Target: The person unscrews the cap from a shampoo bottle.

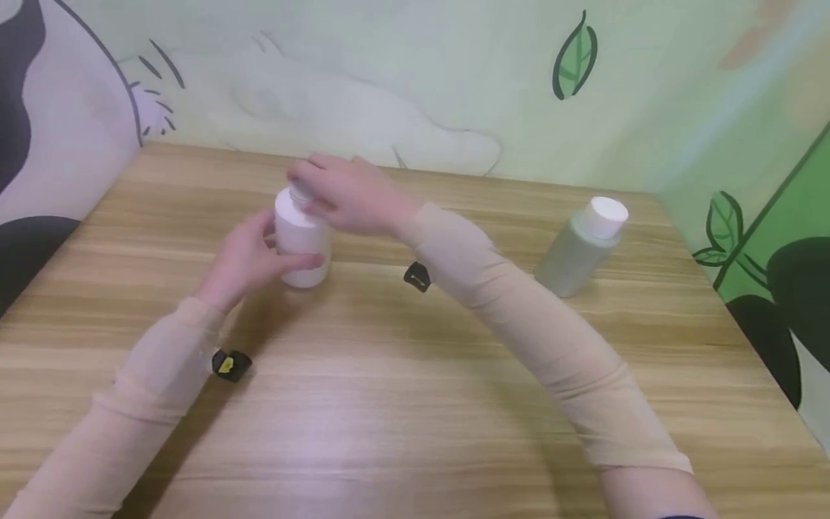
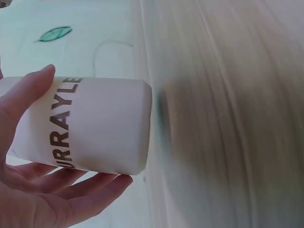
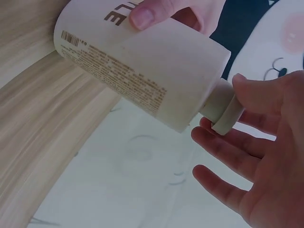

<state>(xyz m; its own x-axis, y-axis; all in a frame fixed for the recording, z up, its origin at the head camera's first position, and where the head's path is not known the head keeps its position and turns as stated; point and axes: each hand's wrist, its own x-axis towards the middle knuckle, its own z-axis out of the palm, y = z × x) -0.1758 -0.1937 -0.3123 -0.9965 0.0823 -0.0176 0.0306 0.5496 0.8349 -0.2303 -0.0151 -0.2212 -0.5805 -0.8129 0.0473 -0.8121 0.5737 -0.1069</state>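
The white bottle stands upright, long axis vertical, towards the tabletop's back edge, left of its middle; whether its base touches the wood I cannot tell. Its top lies between the right hand's thumb and fingers, which pinch it, the lower fingers spread apart. Below, the left hand, nearer the body, grips it, thumb and fingers on opposite sides.

The white bottle looks smooth matt plastic, the table faintly glossy wood.
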